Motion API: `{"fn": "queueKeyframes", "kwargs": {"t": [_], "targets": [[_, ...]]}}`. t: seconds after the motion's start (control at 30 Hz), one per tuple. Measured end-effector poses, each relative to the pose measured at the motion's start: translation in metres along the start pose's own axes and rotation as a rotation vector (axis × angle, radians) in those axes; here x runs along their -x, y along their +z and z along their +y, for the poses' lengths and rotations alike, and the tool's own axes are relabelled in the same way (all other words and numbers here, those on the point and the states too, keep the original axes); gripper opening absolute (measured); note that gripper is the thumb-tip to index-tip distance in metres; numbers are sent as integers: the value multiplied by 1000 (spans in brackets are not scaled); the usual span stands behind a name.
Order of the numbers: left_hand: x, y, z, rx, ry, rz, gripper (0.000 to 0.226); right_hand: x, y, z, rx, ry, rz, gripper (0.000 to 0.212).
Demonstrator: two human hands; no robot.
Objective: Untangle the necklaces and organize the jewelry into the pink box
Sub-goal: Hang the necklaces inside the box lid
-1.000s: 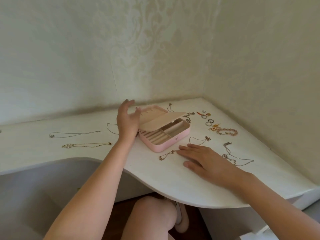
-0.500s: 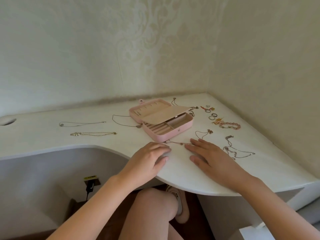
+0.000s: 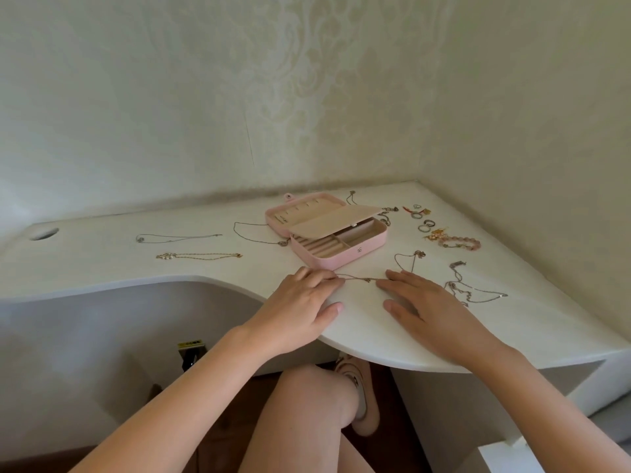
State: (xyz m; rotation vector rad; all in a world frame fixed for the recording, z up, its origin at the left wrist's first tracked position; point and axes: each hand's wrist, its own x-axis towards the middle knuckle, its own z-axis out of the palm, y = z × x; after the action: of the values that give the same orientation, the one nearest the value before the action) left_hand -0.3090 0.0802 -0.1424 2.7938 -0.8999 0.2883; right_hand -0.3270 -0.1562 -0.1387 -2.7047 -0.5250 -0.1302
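a thin necklace is being stretched out on the table, just in front of the open pink box. its left end is pinched by the curled fingers of the left hand, and its right end is pressed down by the flat, straight-fingered right hand. a gentle pull apart seems called for next, then a lift into the box. half a second earlier the left hand was rested short of the chain.
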Motion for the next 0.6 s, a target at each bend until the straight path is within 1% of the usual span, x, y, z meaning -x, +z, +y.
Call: {"fn": "queueKeyframes", "kwargs": {"t": [0.07, 0.1, 0.2, 0.3, 0.33, 0.4, 0.47, 0.57, 0.6], "targets": [[11, -1, 2, -15, 29, 22, 62, 2, 0, -2, -12, 7, 30, 45], [18, -1, 3, -16, 50, 48, 60, 4, -1, -4, -30, 9, 55, 45], [39, -2, 10, 13, 104, 124, 46, 11, -2, -14, -112, -36, 114, 53], [52, -2, 11, 11, 187, 170, 27, 16, 6, -30, -161, -170, 69, 59], [54, -3, 9, 20, 206, 180, 24, 16, 10, -36, -167, -205, 51, 60], [55, -4, 6, 37, 199, 199, 26, 15, 20, -46, -162, -256, 38, 60], [54, -4, 2, 36, 170, 200, 22, 12, 30, -54, -94, -314, 57, 55], [56, -5, 0, 120, 118, 176, 13, 5, 39, -62, -37, -367, 141, 36], [56, -8, 1, 175, 90, 170, 17, 3, 39, -64, -53, -362, 160, 29]]}}
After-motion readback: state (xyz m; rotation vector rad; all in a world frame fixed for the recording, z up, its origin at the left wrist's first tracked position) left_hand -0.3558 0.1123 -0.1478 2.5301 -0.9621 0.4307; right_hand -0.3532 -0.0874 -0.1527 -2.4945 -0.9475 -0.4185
